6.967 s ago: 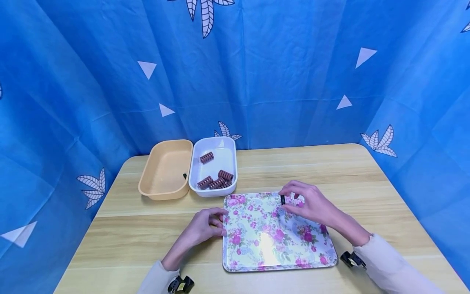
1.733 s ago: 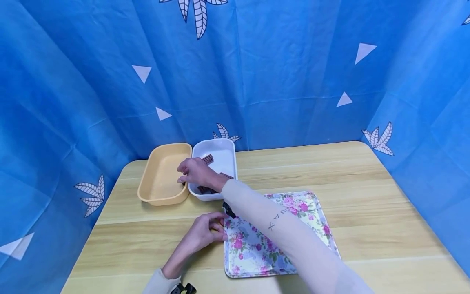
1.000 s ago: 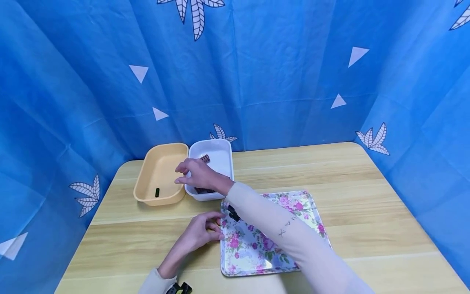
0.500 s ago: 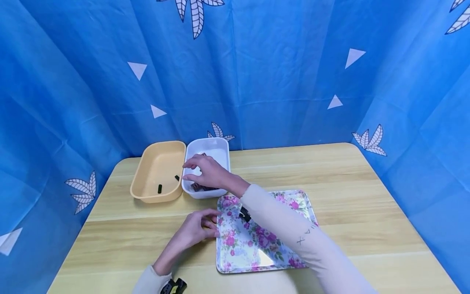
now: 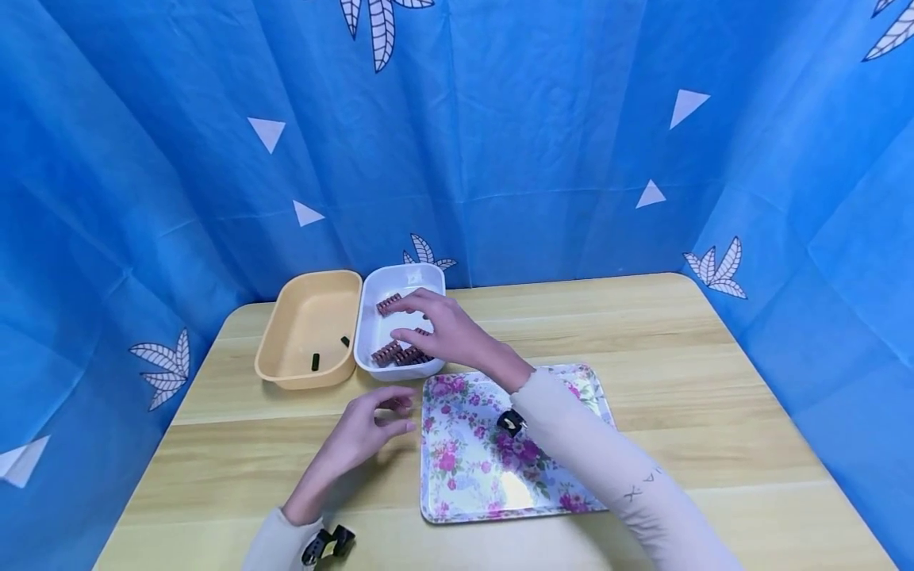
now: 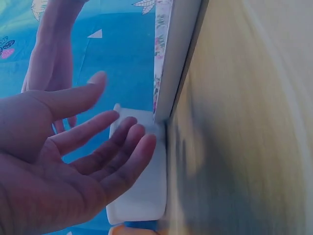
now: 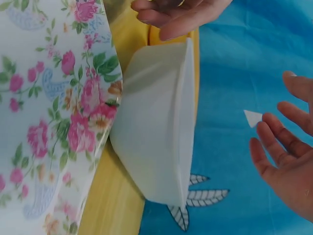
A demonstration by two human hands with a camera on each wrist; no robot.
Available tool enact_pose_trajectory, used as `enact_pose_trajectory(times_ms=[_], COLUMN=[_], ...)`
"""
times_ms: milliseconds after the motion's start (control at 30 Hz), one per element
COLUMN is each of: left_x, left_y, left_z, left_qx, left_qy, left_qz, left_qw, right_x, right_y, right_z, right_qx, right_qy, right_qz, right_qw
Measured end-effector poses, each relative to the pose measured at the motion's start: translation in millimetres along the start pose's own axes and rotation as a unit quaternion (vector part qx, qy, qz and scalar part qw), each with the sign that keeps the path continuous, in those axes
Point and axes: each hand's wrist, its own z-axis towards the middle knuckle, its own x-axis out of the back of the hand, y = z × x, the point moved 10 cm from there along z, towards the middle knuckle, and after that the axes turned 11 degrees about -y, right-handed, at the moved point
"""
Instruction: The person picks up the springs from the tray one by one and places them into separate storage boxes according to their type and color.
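My right hand (image 5: 457, 333) hovers over the white plastic box (image 5: 370, 325), thumb and fingers spread apart with nothing between them. Several brown coil springs (image 5: 386, 354) lie in that box, some partly hidden by the hand. My left hand (image 5: 357, 428) is just left of the flowered tray (image 5: 460, 476), apart from its edge; in the left wrist view its fingers (image 6: 120, 171) are loosely bent and hold nothing. Two small dark pieces (image 5: 316, 362) lie in the tan box (image 5: 303, 325); they are too small to identify there.
The tan and white boxes stand side by side at the back left of the wooden table (image 5: 685, 381). A blue curtain (image 5: 557, 159) hangs behind and at both sides. My right sleeve (image 5: 621, 460) crosses above the tray.
Earlier my right hand pinched a small black ribbed piece above the tray; a second dark piece now shows in the tan box. The right hand has moved rightward from there. The left hand has left the tray's edge.
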Motion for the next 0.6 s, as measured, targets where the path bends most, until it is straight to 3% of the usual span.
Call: enact_pose_trajectory(times_ms=[267,467,600], left_x=[15.2,33.0,44.6], left_y=[8.2,23.9,30.4], left_z=[-1.9,-8.1,-11.0], left_qx=[-0.021,-0.07,-0.074], left_qy=[0.078,0.143,0.173], left_qz=[0.031,0.084,0.104], left_qw=[0.9963,0.9836,0.9767], right_x=[19,40,57], right_y=[-1,-6,-6], right_z=[-27,-50,-70], right_qx=[-0.006,0.01,-0.007], right_qy=[0.031,0.068,0.089], right_qz=[-0.004,0.002,0.007], right_qw=[0.999,0.998,0.996])
